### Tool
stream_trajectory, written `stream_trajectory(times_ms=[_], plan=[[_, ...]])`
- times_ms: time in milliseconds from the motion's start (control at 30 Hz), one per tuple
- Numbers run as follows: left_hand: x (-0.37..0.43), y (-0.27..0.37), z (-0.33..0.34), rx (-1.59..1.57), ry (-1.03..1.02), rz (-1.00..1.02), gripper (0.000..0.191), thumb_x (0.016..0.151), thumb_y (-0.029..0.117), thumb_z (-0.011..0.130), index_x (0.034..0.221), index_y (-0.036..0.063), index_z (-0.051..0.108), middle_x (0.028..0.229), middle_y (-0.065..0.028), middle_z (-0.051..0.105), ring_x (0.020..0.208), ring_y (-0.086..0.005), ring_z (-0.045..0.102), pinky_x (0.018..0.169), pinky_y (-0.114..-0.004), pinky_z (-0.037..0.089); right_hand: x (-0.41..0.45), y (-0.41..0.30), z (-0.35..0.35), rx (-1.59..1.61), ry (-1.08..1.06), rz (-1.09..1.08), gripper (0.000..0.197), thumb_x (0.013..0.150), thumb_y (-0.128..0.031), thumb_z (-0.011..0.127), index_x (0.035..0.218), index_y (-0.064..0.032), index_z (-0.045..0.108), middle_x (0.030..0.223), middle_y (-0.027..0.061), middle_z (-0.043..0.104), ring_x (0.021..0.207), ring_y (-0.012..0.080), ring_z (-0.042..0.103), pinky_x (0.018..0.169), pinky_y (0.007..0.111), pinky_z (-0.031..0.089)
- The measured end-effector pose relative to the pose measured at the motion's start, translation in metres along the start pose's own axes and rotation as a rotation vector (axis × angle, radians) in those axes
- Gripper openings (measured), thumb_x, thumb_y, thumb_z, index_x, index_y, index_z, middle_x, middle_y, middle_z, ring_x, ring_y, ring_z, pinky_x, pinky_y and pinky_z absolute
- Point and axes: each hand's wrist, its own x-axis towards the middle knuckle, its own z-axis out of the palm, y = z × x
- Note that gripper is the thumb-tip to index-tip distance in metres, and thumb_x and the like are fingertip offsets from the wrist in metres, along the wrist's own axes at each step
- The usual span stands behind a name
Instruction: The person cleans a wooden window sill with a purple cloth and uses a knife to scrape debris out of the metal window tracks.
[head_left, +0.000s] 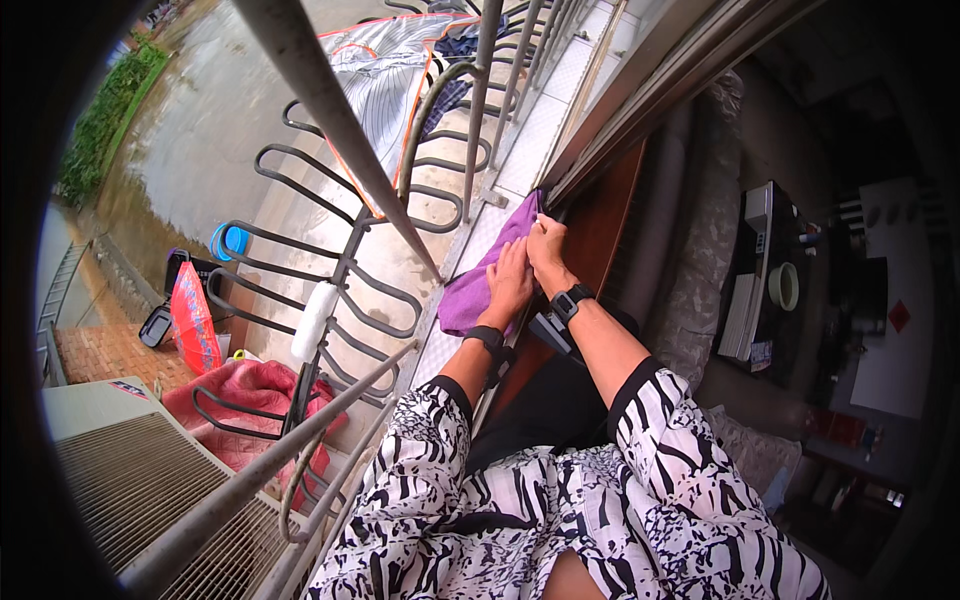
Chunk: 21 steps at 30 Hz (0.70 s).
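A purple cloth (476, 295) lies over the white tiled window sill (512, 174), beside the metal window frame. My left hand (510, 276) rests on this cloth with its fingers stretched forward and nearly together. Right beside it, my right hand (547, 244) has its fingers curled at the cloth's edge, close to the frame (581, 150). The cloth's far corner reaches up past the right hand's fingertips. Both wrists wear dark bands. What lies under the palms is hidden.
Metal window bars (330, 97) rise at the left. Outside them stand a black looped rack (351, 247), a silver sheet with orange edging (382, 82), a red quilt (247, 397), a red umbrella (193, 319) and an outdoor air-conditioner unit (142, 465). A sofa (686, 247) is indoors.
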Motion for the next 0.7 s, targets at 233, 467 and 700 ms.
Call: stream_trajectory(times_ms=[233, 467, 700], plan=[[0.017, 0.022, 0.005, 0.068, -0.097, -0.012, 0.049, 0.084, 0.017, 0.042, 0.131, 0.0119, 0.032, 0.137, -0.0078, 0.032, 0.128, -0.0269, 0.025, 0.093, -0.054, 0.025, 0.021, 0.008, -0.017, 0.080, -0.031, 0.178, 0.035, 0.083, -0.007, 0.046, 0.115, 0.0047, 0.050, 0.061, 0.0036, 0.051, 0.041, 0.0077, 0.037, 0.034, 0.025, 0.026], [-0.003, 0.006, -0.012, 0.097, -0.072, -0.037, 0.060, 0.077, 0.011, 0.047, 0.134, 0.0143, 0.028, 0.138, -0.0066, 0.031, 0.129, -0.0257, 0.025, 0.095, -0.051, 0.025, 0.010, -0.030, -0.011, 0.100, -0.140, 0.235, 0.019, 0.080, -0.009, 0.046, 0.089, 0.0000, 0.060, 0.053, 0.0000, 0.044, 0.037, 0.0089, 0.033, 0.031, 0.026, 0.023], [-0.023, 0.001, 0.005, 0.055, -0.149, 0.004, 0.062, 0.079, 0.017, 0.048, 0.136, 0.0130, 0.024, 0.140, -0.0089, 0.027, 0.130, -0.0278, 0.023, 0.098, -0.053, 0.022, 0.008, 0.016, -0.018, -0.214, -0.025, 0.054, 0.023, 0.083, -0.006, 0.047, 0.099, -0.0004, 0.062, 0.057, 0.0054, 0.051, 0.043, 0.0135, 0.048, 0.036, 0.028, 0.036]])
